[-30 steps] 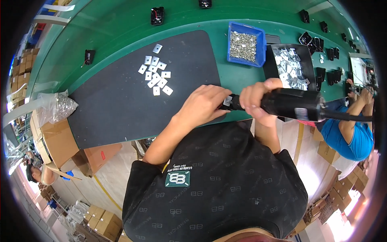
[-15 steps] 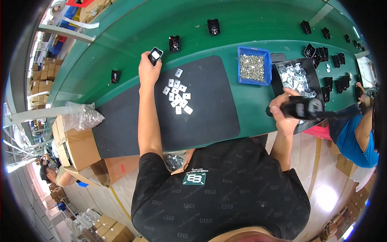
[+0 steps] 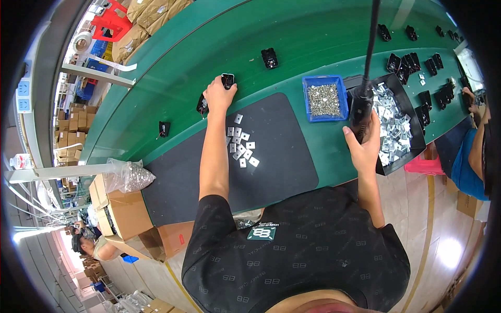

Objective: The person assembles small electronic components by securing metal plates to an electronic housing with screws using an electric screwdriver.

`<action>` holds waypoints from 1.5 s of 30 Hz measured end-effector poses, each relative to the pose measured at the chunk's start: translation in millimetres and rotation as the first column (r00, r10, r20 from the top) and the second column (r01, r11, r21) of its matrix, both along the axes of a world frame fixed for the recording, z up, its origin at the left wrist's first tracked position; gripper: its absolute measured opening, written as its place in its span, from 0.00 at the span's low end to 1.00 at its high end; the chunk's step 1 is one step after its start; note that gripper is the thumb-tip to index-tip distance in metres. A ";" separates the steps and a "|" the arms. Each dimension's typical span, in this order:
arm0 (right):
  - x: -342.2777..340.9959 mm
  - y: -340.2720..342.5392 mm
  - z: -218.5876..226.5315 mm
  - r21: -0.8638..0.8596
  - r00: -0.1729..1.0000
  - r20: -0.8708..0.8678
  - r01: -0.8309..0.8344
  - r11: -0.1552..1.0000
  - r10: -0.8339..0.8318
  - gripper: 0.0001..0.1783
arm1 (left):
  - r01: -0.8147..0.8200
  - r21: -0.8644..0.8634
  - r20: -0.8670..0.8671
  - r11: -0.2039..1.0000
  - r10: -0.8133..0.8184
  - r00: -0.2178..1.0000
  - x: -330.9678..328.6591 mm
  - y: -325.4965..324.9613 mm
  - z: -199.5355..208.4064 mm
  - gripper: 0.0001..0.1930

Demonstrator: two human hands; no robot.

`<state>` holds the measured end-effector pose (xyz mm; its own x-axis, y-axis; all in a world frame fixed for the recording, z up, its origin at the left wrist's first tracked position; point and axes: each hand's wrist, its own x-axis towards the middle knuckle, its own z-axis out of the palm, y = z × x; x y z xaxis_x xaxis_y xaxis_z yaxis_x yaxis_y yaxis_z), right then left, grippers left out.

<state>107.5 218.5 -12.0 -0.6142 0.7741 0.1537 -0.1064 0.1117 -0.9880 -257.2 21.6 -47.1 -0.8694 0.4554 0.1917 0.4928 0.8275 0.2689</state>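
My left hand (image 3: 221, 95) reaches to the green surface and has its fingers closed around a small black plastic housing (image 3: 228, 80). Just beside it, partly behind the hand, lies another black housing (image 3: 202, 104). My right hand (image 3: 364, 145) holds a black power screwdriver (image 3: 360, 112) above the edge of a black tray (image 3: 416, 151); a cord runs up from the tool. The tray is full of small metal plates (image 3: 394, 128). More white-looking square plates (image 3: 241, 143), each with a hole, are scattered on a dark mat (image 3: 282, 151) beside my left forearm.
A blue bin (image 3: 325, 120) of small screws stands left of the tray. Single black housings (image 3: 269, 58) sit along the green belt, with several more (image 3: 404, 68) at far right. A plastic bag of parts (image 3: 136, 176) and cardboard boxes (image 3: 128, 211) adjoin the mat's left end. A co-worker (image 3: 469, 156) is at right.
My left hand has let go of one housing, which now lies beside it, and has gripped the neighbouring one. The screwdriver has swung from level to upright. The whole view has shifted.
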 end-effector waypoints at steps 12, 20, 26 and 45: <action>-41.7 -65.6 47.5 0.415 0.665 0.226 -0.726 0.548 0.711 0.10 | -0.178 0.793 0.237 0.582 -0.026 0.971 172.4 -90.5 11.7 0.34; -125.9 -117.5 -14.5 0.588 0.712 0.441 -0.689 0.424 0.546 0.10 | -0.175 0.682 0.190 0.710 0.059 0.980 233.0 -114.6 13.3 0.37; -133.3 -117.0 -35.9 0.691 0.713 0.486 -0.668 0.278 0.505 0.10 | -0.222 0.644 0.196 0.732 0.123 0.973 239.5 -113.8 7.5 0.35; -127.1 -96.5 -16.8 0.423 0.600 0.630 -0.798 0.430 0.493 0.07 | 0.015 0.596 0.046 0.803 -0.053 0.997 235.5 -80.5 19.3 0.17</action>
